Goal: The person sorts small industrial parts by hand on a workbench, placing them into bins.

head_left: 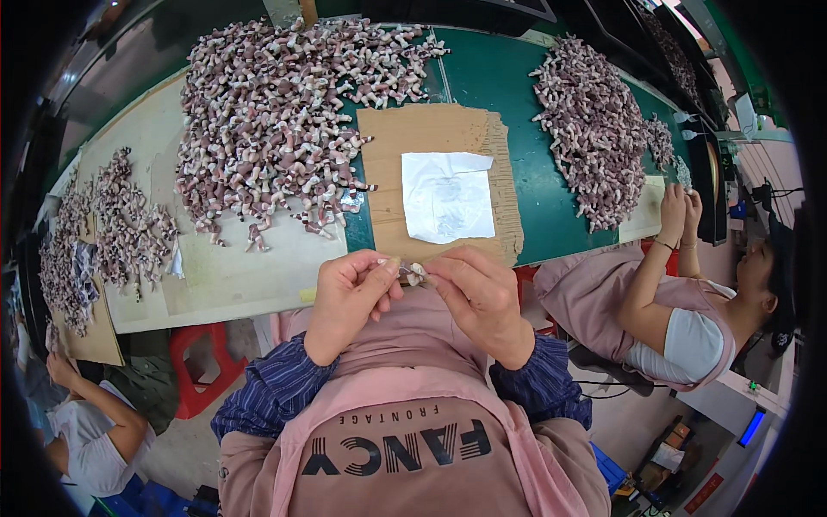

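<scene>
Between my two hands, just off the table's near edge, is a small white-and-brown figurine [416, 275], much of it hidden by my fingers. My left hand [357, 291] has its thumb and forefinger closed at the left end of the piece. From the other side, my right hand [478, 293] pinches it with thumb and fingertips. Ahead of my hands lies a creased white sheet of paper [448, 198] on a brown cardboard piece [383, 164]. A big heap of similar small brown, white and pinkish figurines [267, 121] spreads over the table to the left.
A second figurine heap [594, 129] lies on the green tabletop [487, 73] to the right. Smaller piles [129, 220] are at far left. One co-worker [680, 319] sits at right, another [103, 431] at left. A red stool [202, 366] stands below the table.
</scene>
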A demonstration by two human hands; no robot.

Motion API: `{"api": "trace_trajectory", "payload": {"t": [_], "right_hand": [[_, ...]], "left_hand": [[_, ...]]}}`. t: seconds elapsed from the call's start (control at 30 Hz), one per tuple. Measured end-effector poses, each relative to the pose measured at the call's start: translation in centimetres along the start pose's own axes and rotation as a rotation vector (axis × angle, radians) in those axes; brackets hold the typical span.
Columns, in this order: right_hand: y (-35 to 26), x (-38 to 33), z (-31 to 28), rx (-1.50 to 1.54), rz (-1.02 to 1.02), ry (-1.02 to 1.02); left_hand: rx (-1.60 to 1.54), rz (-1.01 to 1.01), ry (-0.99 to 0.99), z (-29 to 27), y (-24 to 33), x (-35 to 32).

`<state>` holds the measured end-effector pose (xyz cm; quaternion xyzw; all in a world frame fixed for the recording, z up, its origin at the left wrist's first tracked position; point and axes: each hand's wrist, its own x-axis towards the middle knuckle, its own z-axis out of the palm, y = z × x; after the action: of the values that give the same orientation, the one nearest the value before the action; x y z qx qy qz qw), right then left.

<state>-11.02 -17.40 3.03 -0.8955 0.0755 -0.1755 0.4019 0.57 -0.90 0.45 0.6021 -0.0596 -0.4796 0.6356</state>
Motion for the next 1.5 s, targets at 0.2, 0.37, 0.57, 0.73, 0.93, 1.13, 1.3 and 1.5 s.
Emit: {"api": "trace_trajectory", "payload": {"t": [0.2,0.37,0.57,0.73,0.93,1.13,1.3,1.5], "right_hand": [[0.1,-0.5,1.0,-0.026,-0.046,0.025],[0.4,-0.8,1.1,0.032,-0.101,-0.042],[0.6,0.0,2.2,-0.067,-0.23,-0.07],[1.7,4.6,2.1,0.051,-0.291,-0.3],[11.5,15.4,-1.7,-0.161,-0.053,0.047],[8.9,20.7,1.5,-0.266,-0.402,-0.072],[9.9,22.0,2.1,-0.415,-0.463,-0.241],[13.0,22.2,-1.5,-0.617,-0.475,-0.252]], "left_hand": [[0.103,0.03,0.011,0.2,0.2,-0.2],[0.261,0.179,0.03,0.4,-0.5,-0.9],[0.316,0.314,0.093,-0.2,-1.1,-1.0],[0.261,0.152,0.102,-5.0,0.0,-1.8],[0.536,0.302,0.521,-18.1,2.1,-4.6],[1.27,0.384,0.856,-25.0,4.7,-5.6],[1.379,0.439,0.965,-27.2,2.7,-4.6],[1.185,0.422,1.056,-25.8,2.1,-3.1]]}}
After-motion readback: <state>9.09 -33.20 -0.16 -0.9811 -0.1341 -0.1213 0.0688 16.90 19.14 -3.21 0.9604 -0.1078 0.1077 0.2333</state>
